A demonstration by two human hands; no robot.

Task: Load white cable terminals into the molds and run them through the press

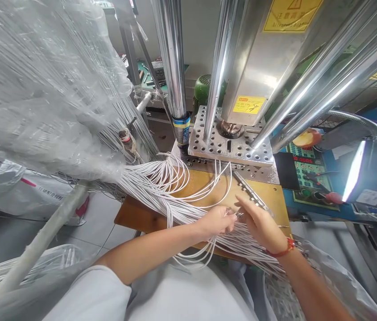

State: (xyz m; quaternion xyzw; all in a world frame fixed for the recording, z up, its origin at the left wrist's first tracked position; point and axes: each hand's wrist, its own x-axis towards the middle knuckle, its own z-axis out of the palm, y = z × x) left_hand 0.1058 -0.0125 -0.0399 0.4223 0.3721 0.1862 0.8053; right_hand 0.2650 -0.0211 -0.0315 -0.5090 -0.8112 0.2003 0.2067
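My left hand (pixel 219 221) is closed around a few white cables, with small metal tips (pixel 238 214) sticking out past its fingers. Close beside those tips, my right hand (pixel 262 225) has its fingers stretched out and palm turned inward; I cannot tell whether it touches the tips. A thick bundle of white cables (pixel 155 196) runs over the wooden board (pixel 134 214) and under both hands. Just beyond the right hand lies a slotted metal bar (pixel 251 191). A few white cables loop from the bundle to the press's perforated metal plate (pixel 205 127).
Upright steel columns (pixel 171 58) and a press head with yellow labels (pixel 248 104) stand ahead. Plastic-wrapped cables (pixel 74 89) hang at the left. On the right are a control panel (pixel 308 167) with a red display, a red knob (pixel 334 198) and a bright lamp (pixel 354 171).
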